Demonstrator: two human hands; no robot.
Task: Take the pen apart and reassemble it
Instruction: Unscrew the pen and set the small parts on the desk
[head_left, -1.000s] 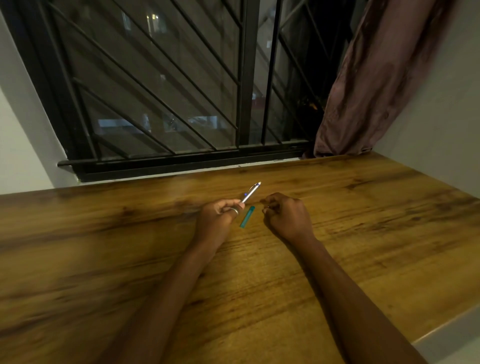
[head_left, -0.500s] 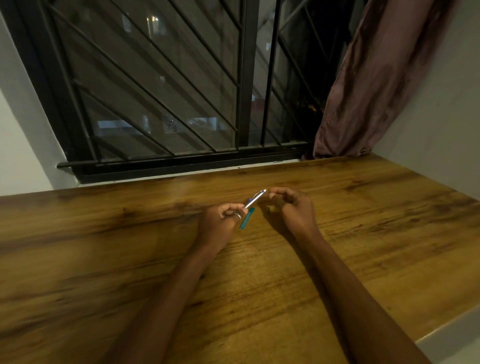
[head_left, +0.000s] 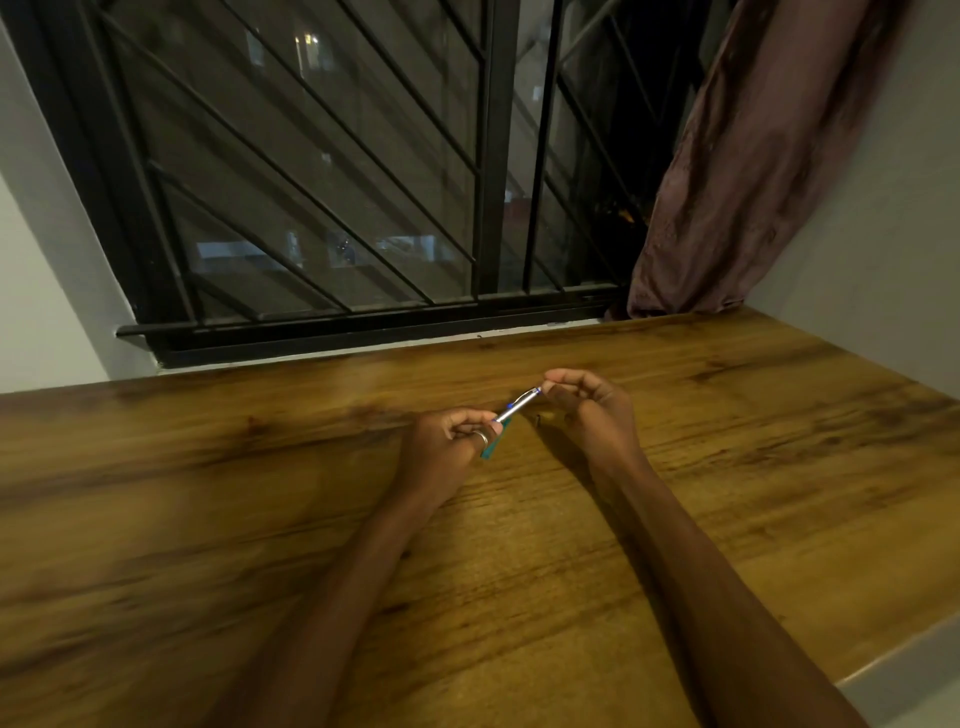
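At frame centre, the left hand (head_left: 447, 447) pinches the pen (head_left: 517, 408) by its lower end above the worktop (head_left: 208, 519); a teal part (head_left: 491, 448) lies just below. The right hand (head_left: 587, 410) pinches the pen's upper tip. Judged step: working the tip piece; keep the barrel steady and both pinches aligned with its axis.

Two hands work over one wooden tabletop (head_left: 727, 467): one left hand (head_left: 447, 449) and one right hand (head_left: 592, 410). One silver pen barrel (head_left: 518, 406) runs between them. One teal pen piece (head_left: 492, 446) lies on the wood. One ring (head_left: 481, 436) shows on the left hand. One curtain (head_left: 753, 171) hangs beside one barred window (head_left: 322, 171).
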